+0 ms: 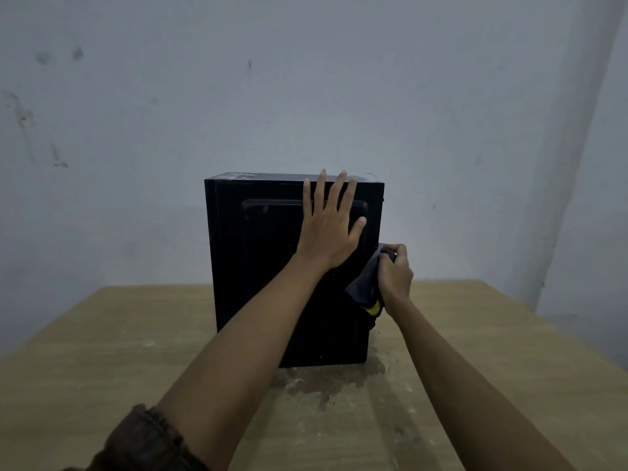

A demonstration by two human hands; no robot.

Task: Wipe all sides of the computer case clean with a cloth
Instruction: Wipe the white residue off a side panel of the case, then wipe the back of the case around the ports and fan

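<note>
A black computer case (258,266) stands upright on a wooden table, its broad side panel facing me. My left hand (328,226) lies flat on the upper right of that panel, fingers straight and spread, reaching the top edge. My right hand (394,271) grips a bunched dark grey cloth (365,283) with a yellow patch and holds it against the case's right edge, about halfway up. The case's right side face is hidden from me.
The light wooden table (102,351) runs wide to both sides of the case and has a dark stained patch (323,382) just in front of it. A plain pale wall (306,79) stands close behind.
</note>
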